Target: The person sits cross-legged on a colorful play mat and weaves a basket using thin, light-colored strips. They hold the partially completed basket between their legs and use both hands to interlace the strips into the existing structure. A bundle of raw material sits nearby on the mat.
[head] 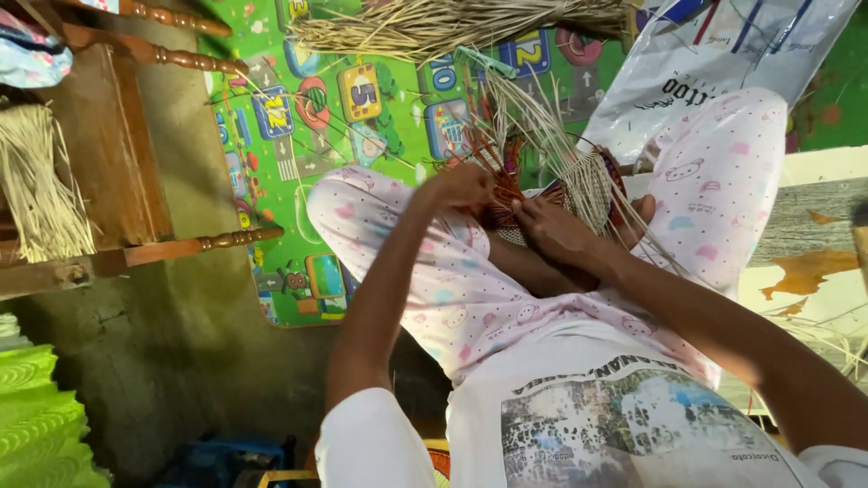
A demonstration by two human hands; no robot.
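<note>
A partly woven straw piece (592,185), with pale and dark red-brown strands and loose ends fanning upward, rests on my lap between my knees. My left hand (461,187) pinches strands at its left edge. Just beside it, my right hand (559,231) presses on the weave, fingers closed around strands. I sit cross-legged in pink patterned trousers (470,289) and a white printed shirt. The part of the weave under my hands is hidden.
A green children's play mat (316,136) lies on the floor ahead. A bundle of dry straw (452,23) lies at its far end, next to a white plastic bag (714,54). At the left stands a wooden chair (117,154) bearing another straw bundle (36,190).
</note>
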